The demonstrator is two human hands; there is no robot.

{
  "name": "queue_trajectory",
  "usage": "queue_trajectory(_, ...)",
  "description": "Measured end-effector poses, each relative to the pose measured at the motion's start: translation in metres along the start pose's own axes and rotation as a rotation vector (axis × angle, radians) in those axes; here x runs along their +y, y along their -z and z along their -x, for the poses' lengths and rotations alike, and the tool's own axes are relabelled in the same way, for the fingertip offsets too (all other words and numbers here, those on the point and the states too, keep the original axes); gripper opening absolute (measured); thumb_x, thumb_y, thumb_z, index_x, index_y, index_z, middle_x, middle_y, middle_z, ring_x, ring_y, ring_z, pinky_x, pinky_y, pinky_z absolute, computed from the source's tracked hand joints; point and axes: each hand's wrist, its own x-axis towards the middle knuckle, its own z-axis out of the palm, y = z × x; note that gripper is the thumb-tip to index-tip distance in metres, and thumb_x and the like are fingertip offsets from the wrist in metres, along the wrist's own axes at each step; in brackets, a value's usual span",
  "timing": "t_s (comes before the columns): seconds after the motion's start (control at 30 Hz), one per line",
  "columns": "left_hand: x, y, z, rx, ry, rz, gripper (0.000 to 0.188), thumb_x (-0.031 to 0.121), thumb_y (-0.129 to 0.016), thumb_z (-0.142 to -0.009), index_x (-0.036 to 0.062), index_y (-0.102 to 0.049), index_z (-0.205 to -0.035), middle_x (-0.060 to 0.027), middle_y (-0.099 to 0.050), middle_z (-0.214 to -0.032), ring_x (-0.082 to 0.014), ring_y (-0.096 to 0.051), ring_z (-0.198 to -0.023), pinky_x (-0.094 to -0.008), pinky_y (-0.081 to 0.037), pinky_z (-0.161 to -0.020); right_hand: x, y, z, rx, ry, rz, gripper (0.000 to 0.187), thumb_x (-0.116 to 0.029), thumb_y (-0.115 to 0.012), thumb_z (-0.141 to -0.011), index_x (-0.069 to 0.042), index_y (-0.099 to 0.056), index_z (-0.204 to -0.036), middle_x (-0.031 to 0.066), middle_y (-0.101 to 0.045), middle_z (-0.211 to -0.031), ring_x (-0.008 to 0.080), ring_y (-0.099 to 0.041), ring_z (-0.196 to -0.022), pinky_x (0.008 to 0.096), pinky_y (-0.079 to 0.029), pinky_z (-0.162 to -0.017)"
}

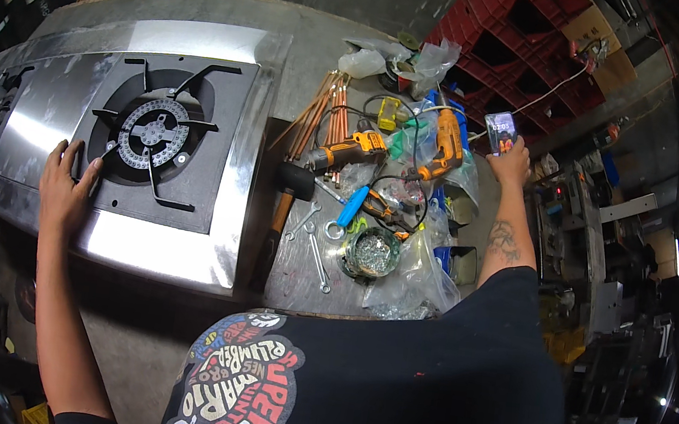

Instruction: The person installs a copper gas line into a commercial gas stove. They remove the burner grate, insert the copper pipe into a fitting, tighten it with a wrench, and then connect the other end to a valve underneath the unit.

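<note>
My left hand (68, 189) lies with fingers apart on the steel top of a gas stove (154, 242), at the near left of a burner. This burner (152, 133) has a round perforated head, a dark ring and several black pan-support arms. Out to the right, beyond the cluttered bench, my right hand (511, 162) is closed round the lower part of a smartphone (501, 128) with its screen lit. Part of my right fingers is hidden by distance and angle.
Between my hands lie a yellow-black cordless drill (347, 151), an orange corded drill (446, 145), copper rods (339, 113), a black mallet (295, 180), wrenches (319, 259), a blue-handled tool (352, 206), a jar of small metal parts (374, 253) and plastic bags (421, 278). Red crates (508, 41) stand behind.
</note>
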Motion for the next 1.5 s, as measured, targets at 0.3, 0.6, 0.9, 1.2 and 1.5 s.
queue_trajectory(0.3,0.013,0.008,0.003,-0.005,0.040,0.007,0.062,0.052,-0.063,-0.095,0.0096,-0.059,-0.139,-0.0237,-0.046,-0.151,-0.0411,-0.044,-0.140,-0.0480,-0.034,-0.116,0.005,-0.002,-0.006,-0.014,0.030,-0.063,0.101,-0.037,-0.090,-0.063,-0.013,-0.041,-0.148,0.0171,-0.056,-0.140,0.0357,-0.055,-0.130,0.0506,-0.047,-0.105)
queue_trajectory(0.6,0.006,0.005,0.003,-0.023,0.027,0.079,0.080,0.069,-0.059,-0.089,0.0070,-0.058,-0.140,-0.0258,-0.042,-0.154,-0.0435,-0.044,-0.139,-0.0484,-0.036,-0.117,-0.034,-0.047,0.169,-0.831,0.123,-0.905,0.071,-0.030,-0.089,-0.068,0.002,-0.061,-0.125,0.0098,-0.073,-0.099,0.0230,-0.070,-0.089,0.0382,-0.054,-0.085)
queue_trajectory(0.9,0.000,0.002,0.008,0.158,-0.119,0.262,0.067,0.063,-0.066,-0.086,0.0105,-0.067,-0.128,-0.0189,-0.057,-0.139,-0.0357,-0.048,-0.135,-0.0492,-0.033,-0.116,-0.054,-0.013,0.252,-0.713,0.472,-0.267,0.105,-0.049,-0.092,-0.062,0.004,-0.050,-0.143,0.0301,-0.055,-0.137,0.0443,-0.053,-0.128,0.0461,-0.042,-0.110)
queue_trajectory(1.2,-0.044,-0.015,0.161,0.471,-0.801,0.735,0.038,0.026,-0.078,-0.078,0.0104,-0.065,-0.109,-0.0156,-0.057,-0.126,-0.0375,-0.057,-0.114,-0.0504,-0.045,-0.102,-0.217,0.181,0.218,0.128,0.811,-0.584,0.050,-0.019,-0.071,-0.096,0.006,-0.056,-0.136,0.0206,-0.059,-0.136,0.0333,-0.055,-0.127,0.0414,-0.040,-0.111)
queue_trajectory(1.5,-0.321,0.055,0.264,-0.327,-0.430,0.549,0.047,0.049,-0.066,-0.092,0.0070,-0.070,-0.114,-0.0145,-0.073,-0.105,-0.0337,-0.068,-0.101,-0.0456,-0.054,-0.087,-0.491,0.352,0.574,-0.663,1.804,-0.900,0.053,-0.018,-0.084,-0.079,-0.003,-0.065,-0.125,0.0159,-0.071,-0.104,0.0294,-0.069,-0.089,0.0369,-0.054,-0.082)
